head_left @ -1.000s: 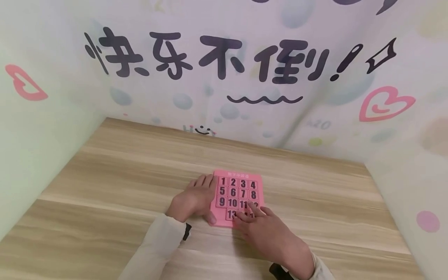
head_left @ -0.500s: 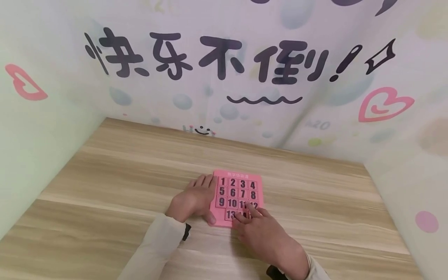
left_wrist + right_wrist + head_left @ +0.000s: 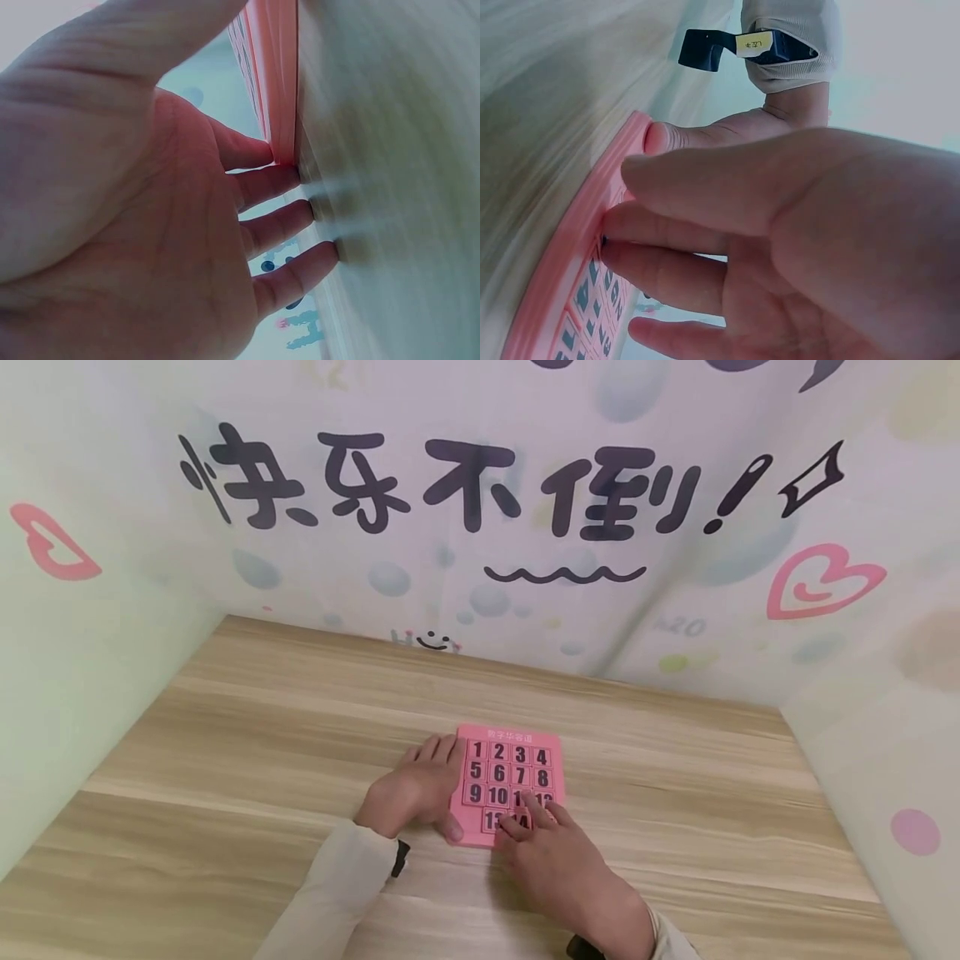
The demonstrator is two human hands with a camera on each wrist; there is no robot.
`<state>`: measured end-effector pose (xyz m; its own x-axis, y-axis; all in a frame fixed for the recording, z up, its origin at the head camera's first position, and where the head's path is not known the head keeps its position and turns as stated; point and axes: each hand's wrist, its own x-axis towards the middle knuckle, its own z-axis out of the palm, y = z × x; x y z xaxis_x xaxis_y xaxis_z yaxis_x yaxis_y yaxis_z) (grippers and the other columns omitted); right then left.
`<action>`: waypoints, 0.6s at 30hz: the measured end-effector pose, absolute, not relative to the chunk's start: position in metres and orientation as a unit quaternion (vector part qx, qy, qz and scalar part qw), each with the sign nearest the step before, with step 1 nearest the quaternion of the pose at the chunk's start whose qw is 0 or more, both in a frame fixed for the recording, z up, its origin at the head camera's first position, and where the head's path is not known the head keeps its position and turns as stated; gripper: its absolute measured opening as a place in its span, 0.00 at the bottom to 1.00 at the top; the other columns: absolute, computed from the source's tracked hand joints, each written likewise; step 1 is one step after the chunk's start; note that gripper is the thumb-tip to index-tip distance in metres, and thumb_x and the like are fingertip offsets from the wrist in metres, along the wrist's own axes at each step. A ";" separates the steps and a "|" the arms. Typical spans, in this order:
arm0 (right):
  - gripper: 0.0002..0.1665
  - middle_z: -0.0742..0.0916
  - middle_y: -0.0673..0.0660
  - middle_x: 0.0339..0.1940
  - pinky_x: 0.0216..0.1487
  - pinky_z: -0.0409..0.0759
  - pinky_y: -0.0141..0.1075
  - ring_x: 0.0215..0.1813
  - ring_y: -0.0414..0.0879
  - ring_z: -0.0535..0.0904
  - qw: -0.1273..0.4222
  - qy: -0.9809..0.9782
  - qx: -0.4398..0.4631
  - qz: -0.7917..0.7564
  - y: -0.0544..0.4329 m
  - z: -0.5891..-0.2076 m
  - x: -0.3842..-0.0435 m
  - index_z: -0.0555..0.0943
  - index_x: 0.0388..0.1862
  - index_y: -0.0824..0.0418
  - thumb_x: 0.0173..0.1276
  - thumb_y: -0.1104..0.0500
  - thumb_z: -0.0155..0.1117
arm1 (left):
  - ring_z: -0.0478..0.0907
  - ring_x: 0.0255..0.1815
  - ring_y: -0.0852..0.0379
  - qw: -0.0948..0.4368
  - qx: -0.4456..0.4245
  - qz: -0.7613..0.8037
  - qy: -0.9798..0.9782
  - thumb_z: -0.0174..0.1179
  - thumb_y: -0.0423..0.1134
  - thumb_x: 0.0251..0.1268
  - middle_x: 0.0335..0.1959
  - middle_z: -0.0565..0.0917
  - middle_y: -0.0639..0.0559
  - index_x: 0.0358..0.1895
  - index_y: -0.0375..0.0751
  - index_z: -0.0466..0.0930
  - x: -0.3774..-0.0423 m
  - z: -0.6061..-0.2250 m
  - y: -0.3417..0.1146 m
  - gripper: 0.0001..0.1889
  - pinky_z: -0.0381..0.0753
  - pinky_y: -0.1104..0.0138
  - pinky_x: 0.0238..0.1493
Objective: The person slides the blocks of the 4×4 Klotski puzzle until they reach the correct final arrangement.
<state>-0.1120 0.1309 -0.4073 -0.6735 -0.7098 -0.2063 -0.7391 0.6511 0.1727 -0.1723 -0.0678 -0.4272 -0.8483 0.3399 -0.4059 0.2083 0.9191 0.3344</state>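
A pink sliding number puzzle [image 3: 480, 835] lies flat on the table, its tiles in rows starting with 1, 5 and 9. In the bottom row, tile 13 [image 3: 491, 820] and tile 14 [image 3: 520, 822] show, with a gap left of 13; the tile further right is covered. Along the puzzle's left edge rests my left hand [image 3: 420, 789], thumb at the near corner, the other fingers extended against the side and table. My right hand [image 3: 558, 864] reaches in from the near right, loosely bent fingertips touching the lower tiles. Its thumb appears near the puzzle's near edge in the right wrist view.
The wood-grain table [image 3: 285, 727] extends around the puzzle on all sides. A white printed backdrop [image 3: 450, 610] with black characters and hearts rises behind it, with pale walls left and right. Dark straps with cameras sit at both wrists.
My right hand has shifted slightly left over the bottom row. Tile 13 sits a little further left, and more of tile 14 shows. My left hand stays in place.
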 end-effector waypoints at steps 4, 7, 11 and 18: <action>0.16 0.84 0.48 0.62 0.65 0.75 0.54 0.70 0.58 0.73 0.053 0.909 -0.396 0.120 0.130 -0.408 -0.111 0.86 0.54 0.48 0.71 0.51 0.61 | 0.46 0.79 0.40 0.229 0.145 0.139 0.953 0.79 0.55 0.40 0.80 0.49 0.39 0.79 0.31 0.43 -0.172 -0.428 -0.068 0.68 0.50 0.50 0.79; 0.17 0.84 0.49 0.62 0.66 0.75 0.54 0.69 0.56 0.74 0.049 0.909 -0.396 0.120 0.128 -0.410 -0.111 0.85 0.55 0.49 0.70 0.51 0.61 | 0.46 0.79 0.41 0.227 0.142 0.135 0.954 0.79 0.55 0.40 0.80 0.50 0.40 0.79 0.32 0.43 -0.171 -0.429 -0.067 0.67 0.50 0.51 0.80; 0.19 0.84 0.49 0.62 0.66 0.75 0.54 0.69 0.54 0.75 0.047 0.906 -0.401 0.125 0.126 -0.412 -0.110 0.84 0.57 0.52 0.70 0.52 0.62 | 0.46 0.80 0.41 0.234 0.140 0.136 0.952 0.78 0.55 0.41 0.80 0.49 0.40 0.79 0.32 0.43 -0.171 -0.428 -0.066 0.67 0.49 0.51 0.80; 0.19 0.83 0.50 0.64 0.66 0.75 0.53 0.69 0.55 0.74 0.052 0.905 -0.409 0.110 0.123 -0.414 -0.111 0.83 0.59 0.51 0.73 0.50 0.59 | 0.46 0.79 0.41 0.236 0.139 0.140 0.952 0.78 0.55 0.41 0.80 0.50 0.40 0.79 0.32 0.43 -0.171 -0.424 -0.068 0.66 0.49 0.51 0.80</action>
<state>-0.1113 0.1233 -0.4136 -0.6606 -0.7281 -0.1833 -0.7508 0.6416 0.1573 -0.1706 -0.0676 -0.4236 -0.8503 0.3300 -0.4100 0.1980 0.9224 0.3318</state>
